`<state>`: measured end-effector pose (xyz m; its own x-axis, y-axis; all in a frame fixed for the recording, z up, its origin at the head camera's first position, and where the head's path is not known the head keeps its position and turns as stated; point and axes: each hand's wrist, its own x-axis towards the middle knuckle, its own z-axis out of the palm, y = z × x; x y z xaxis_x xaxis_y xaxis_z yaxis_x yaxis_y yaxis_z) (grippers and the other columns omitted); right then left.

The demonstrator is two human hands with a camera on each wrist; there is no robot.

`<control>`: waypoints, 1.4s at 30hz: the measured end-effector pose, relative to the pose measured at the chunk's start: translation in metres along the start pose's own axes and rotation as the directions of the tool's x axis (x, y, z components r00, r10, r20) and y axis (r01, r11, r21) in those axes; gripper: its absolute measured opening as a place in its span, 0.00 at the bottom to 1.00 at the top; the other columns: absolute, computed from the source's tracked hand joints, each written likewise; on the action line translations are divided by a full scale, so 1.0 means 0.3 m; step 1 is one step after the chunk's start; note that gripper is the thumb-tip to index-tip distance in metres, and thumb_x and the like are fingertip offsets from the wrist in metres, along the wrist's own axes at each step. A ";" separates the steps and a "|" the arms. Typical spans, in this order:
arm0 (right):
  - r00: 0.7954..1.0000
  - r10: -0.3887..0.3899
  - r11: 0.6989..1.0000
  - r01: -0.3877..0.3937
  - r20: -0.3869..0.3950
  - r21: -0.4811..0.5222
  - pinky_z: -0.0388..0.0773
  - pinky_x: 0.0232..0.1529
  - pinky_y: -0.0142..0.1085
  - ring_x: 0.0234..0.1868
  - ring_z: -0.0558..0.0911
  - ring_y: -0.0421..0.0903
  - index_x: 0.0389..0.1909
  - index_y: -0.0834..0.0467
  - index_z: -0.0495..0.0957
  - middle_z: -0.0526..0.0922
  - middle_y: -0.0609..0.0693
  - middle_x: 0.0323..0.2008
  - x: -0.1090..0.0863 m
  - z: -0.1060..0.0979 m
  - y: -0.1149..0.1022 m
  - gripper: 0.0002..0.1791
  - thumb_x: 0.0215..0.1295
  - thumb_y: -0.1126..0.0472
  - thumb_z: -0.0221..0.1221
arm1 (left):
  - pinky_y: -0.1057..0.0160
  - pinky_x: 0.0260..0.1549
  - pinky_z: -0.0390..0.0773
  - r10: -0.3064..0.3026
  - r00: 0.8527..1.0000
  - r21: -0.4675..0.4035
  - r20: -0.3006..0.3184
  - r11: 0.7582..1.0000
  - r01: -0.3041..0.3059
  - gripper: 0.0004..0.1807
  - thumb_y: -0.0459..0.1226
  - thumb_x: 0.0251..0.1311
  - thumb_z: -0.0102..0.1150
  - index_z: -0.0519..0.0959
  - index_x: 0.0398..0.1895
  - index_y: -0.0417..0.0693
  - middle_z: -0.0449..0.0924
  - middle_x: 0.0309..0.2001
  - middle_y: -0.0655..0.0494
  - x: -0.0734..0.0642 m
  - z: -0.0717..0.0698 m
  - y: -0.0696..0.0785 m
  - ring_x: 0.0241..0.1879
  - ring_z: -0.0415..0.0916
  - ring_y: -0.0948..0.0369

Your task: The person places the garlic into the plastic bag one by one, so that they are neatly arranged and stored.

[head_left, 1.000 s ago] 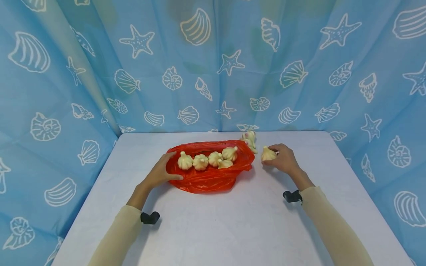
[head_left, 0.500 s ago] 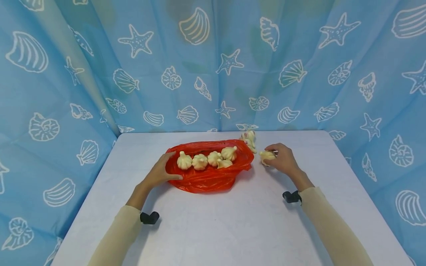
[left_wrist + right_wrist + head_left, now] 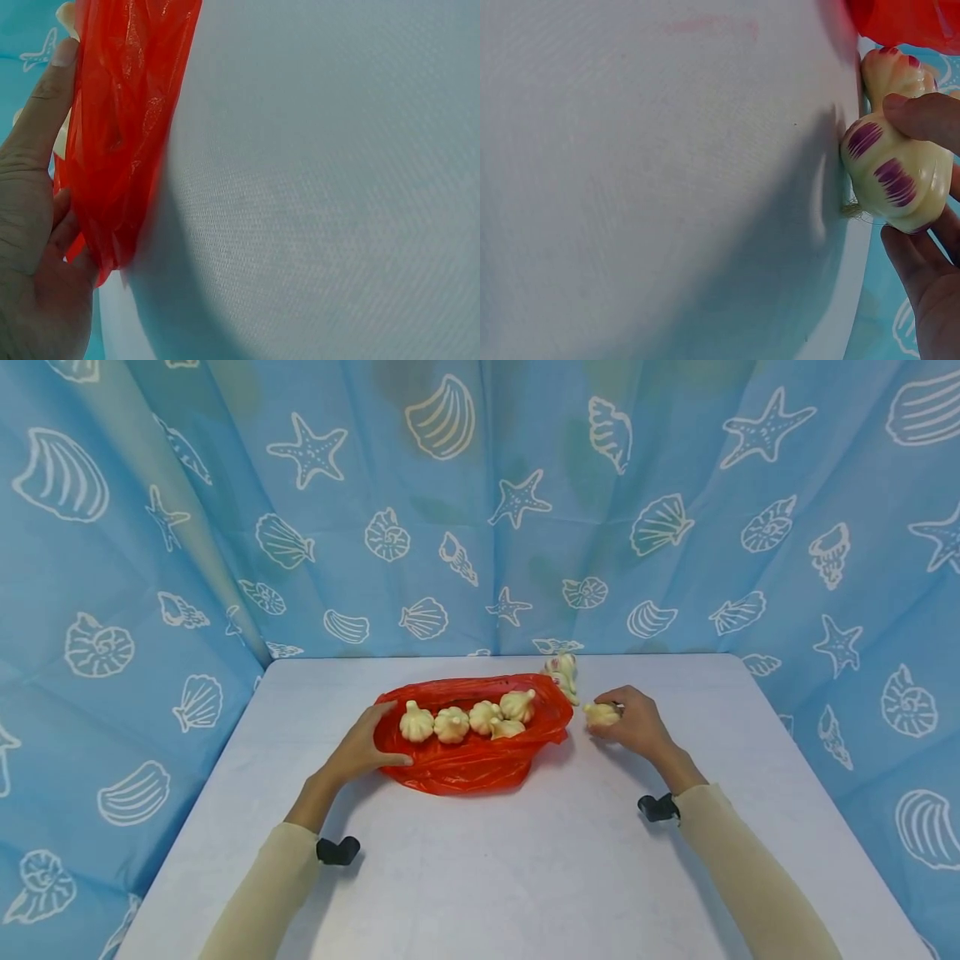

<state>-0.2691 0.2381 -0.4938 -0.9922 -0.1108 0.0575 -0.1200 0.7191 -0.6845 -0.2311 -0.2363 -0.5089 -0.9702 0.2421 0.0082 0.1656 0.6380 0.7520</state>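
Note:
My left hand [image 3: 358, 746] grips the left end of a red plastic bag [image 3: 468, 774], thumb along the front and the other fingers at the back rim. In the left wrist view the thumb [image 3: 46, 94] lies along the rim of the red film. Several pale garlic bulbs [image 3: 416, 723] sit in the bag's wide mouth. To the right of the bag, my right hand [image 3: 636, 720] holds one garlic bulb [image 3: 892, 172] between thumb and fingers, low over the table. That bulb has purple streaks and fine roots, and its stem tip points left in the head view.
More garlic [image 3: 562, 675] with purple marks lies behind the bag's right end, near the far table edge. The white-covered table [image 3: 487, 868] extends in front of both hands. A blue curtain [image 3: 465, 510] with sea-shell prints hangs behind and at both sides.
The garlic bulb in my right hand has tipped from stem-up to lying over, its stem toward the left. My left hand and the bag have stayed in place.

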 end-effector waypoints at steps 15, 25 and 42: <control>0.999 -0.034 0.999 0.034 -0.006 -0.026 0.74 0.55 0.57 0.51 0.73 0.58 0.49 0.59 0.78 0.76 0.58 0.51 -0.005 0.003 0.008 0.23 0.52 0.57 0.72 | 0.42 0.54 0.74 -0.012 1.000 0.003 0.009 1.000 0.012 0.60 0.56 0.37 0.78 0.56 0.74 0.52 0.56 0.72 0.49 -0.001 0.001 -0.002 0.70 0.55 0.48; 0.998 -0.003 0.999 0.000 -0.062 -0.051 0.77 0.51 0.53 0.48 0.74 0.57 0.49 0.61 0.78 0.77 0.59 0.49 -0.012 -0.002 0.011 0.23 0.57 0.52 0.69 | 0.42 0.53 0.75 -0.014 1.000 0.005 0.010 1.000 0.014 0.61 0.56 0.37 0.78 0.55 0.74 0.52 0.55 0.72 0.49 -0.002 0.001 0.001 0.70 0.55 0.48; 0.997 -0.075 0.986 0.075 0.004 -0.147 0.80 0.48 0.50 0.46 0.75 0.54 0.48 0.58 0.81 0.79 0.55 0.48 -0.021 -0.023 0.016 0.24 0.54 0.49 0.72 | 0.42 0.53 0.75 -0.019 1.000 0.007 0.009 1.000 0.019 0.61 0.54 0.37 0.79 0.54 0.75 0.52 0.56 0.72 0.49 0.003 -0.012 0.011 0.69 0.55 0.47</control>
<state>-0.2636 0.2471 -0.4923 -0.9802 -0.1672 0.1057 -0.1976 0.8017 -0.5641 -0.2321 -0.2366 -0.5042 -0.9716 0.2364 -0.0118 0.1485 0.6475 0.7475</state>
